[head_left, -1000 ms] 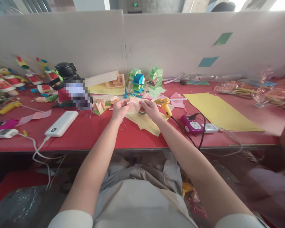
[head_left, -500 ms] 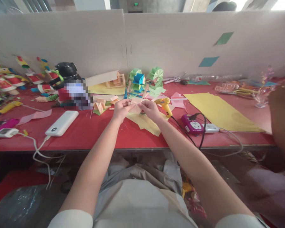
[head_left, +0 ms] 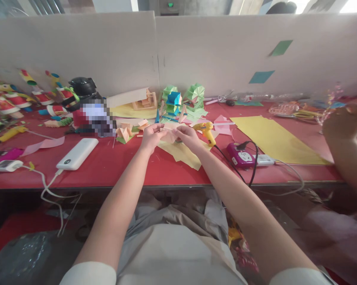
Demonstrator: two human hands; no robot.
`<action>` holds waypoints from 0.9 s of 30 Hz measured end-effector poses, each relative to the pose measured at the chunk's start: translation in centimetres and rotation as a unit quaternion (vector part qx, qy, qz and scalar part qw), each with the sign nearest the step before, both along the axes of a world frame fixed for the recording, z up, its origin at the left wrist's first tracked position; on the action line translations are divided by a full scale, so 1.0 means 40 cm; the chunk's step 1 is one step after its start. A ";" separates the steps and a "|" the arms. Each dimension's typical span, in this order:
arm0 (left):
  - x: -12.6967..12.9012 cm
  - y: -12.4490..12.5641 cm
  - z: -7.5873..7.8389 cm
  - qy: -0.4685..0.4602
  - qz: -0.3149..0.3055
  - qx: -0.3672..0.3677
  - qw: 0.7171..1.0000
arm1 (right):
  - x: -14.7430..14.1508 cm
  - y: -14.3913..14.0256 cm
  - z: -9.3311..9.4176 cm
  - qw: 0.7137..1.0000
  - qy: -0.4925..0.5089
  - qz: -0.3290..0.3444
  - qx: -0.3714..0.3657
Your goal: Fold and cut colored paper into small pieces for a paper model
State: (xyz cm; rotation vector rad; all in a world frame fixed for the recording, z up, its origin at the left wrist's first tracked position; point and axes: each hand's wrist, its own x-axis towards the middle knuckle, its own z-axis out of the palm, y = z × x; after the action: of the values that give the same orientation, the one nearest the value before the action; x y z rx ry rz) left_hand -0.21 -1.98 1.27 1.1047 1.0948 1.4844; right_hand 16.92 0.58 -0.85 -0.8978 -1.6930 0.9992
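Pinching a small peach folded paper piece between them, the left hand and the right hand meet near the middle of the red surface, both sets of fingers closed on the paper; the folds themselves are too small and too covered by the fingers to make out. Under the hands lies a pale yellow sheet, partly hidden by the right wrist. Just right of the right hand stands one yellow glue gun, its black cord running to one purple power strip nearer the front edge. One large yellow sheet lies toward the right side. One white power bank sits left of the hands, with a white cable dropping over the front edge. Behind the hands, toward the back edge, a cluster of green and blue folded paper shapes stands, too crowded to count. A black and red bottle at the back left carries a blurred patch. Colourful paper figures crowd the back left corner, cut off by the frame. At the right edge another person's hand is raised over the surface, its forearm cut off, the fingers curled; whether it holds anything cannot be told.
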 end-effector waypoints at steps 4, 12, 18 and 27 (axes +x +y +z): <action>0.003 -0.006 0.002 0.004 -0.011 0.006 1.000 | -0.001 -0.011 0.008 1.000 -0.016 -0.016 0.007; -0.001 -0.009 -0.002 0.031 -0.028 0.019 0.999 | 0.004 -0.007 0.008 0.999 -0.010 -0.019 0.036; -0.004 0.001 -0.009 0.040 -0.027 0.056 0.997 | 0.009 -0.003 0.003 0.999 -0.019 0.002 0.037; -0.003 0.002 -0.004 0.065 -0.058 0.068 0.994 | 0.003 0.000 0.001 0.997 -0.006 -0.030 0.068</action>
State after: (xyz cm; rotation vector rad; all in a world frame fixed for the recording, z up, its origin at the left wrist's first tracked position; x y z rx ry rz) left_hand -0.33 -1.89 1.09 1.3535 1.0116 1.4282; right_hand 17.04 0.59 -0.81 -0.8614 -1.7125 0.8290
